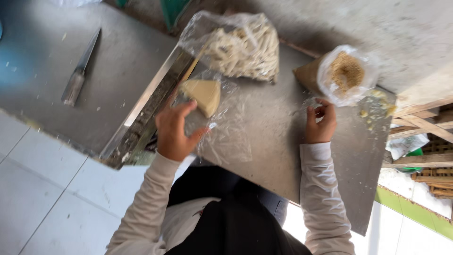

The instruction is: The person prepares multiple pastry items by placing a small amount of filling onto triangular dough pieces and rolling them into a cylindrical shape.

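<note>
While spread, left hand [173, 132] just below the bagged pale wedge [204, 96], touching its plastic.

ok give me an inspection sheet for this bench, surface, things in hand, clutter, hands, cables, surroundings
surface: grey metal-topped bench, scuffed, with pale crumbs scattered on it
job's things: pale wedge-shaped block lying in a clear plastic bag; a clear bag of brown granules lying on its side, mouth toward the camera
clutter: clear bag of pale strips; knife lying far left; yellow crumbs at the right edge
grippers: left hand open, fingers on the wedge's bag; right hand curled at the granule bag's plastic, grip unclear
cables: nothing seen
surroundings: white tiled floor; wooden slats at right
</note>
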